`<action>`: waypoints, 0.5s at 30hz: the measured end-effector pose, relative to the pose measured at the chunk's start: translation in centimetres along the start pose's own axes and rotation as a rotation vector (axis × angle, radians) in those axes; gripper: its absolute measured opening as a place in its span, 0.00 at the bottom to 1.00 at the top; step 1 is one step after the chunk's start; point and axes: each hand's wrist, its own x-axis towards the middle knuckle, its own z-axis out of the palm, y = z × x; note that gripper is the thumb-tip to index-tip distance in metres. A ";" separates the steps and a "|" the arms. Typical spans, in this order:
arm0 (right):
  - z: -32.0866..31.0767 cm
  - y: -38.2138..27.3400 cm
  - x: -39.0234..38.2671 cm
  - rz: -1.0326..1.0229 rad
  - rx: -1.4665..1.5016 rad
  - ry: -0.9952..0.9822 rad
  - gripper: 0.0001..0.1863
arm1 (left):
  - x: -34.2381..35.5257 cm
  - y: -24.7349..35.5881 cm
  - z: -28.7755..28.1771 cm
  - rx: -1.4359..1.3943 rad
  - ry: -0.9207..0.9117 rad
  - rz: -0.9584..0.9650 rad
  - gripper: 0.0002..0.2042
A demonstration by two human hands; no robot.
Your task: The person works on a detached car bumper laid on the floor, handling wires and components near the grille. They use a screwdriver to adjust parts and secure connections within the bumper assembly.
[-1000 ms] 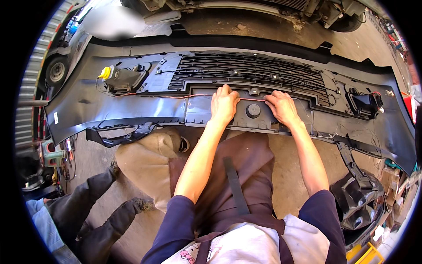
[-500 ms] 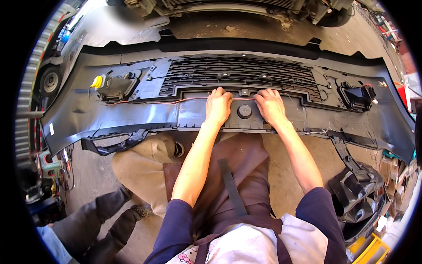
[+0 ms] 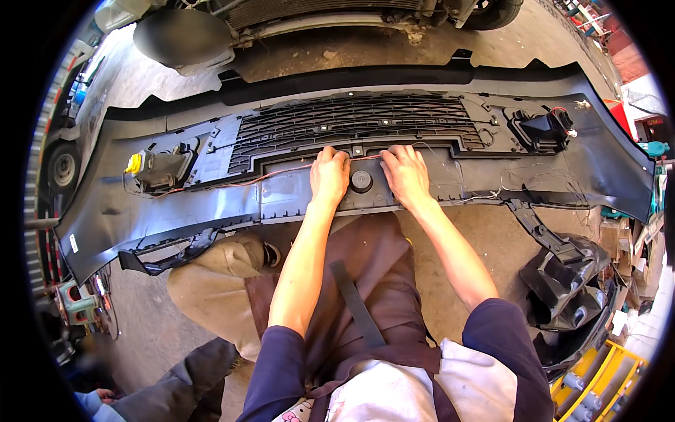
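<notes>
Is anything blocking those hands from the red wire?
Nothing visible is: the left hand and right hand are both at the red wire. The round black disc sits below the stretch between them, clear of it.

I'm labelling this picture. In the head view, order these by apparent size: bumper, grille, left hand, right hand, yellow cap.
1. Bumper
2. Grille
3. Left hand and right hand, too alike to rank
4. Yellow cap

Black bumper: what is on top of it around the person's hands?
On the black bumper, a thin reddish wire runs to the left hand and reappears toward the right hand; a round black disc sits between them. Whatever lies directly beneath the hands is covered.
</notes>
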 end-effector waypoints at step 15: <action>2.5 -0.5 1.4 -0.020 -0.258 -0.138 0.05 | -0.1 -0.3 -0.3 -0.027 -0.002 0.007 0.07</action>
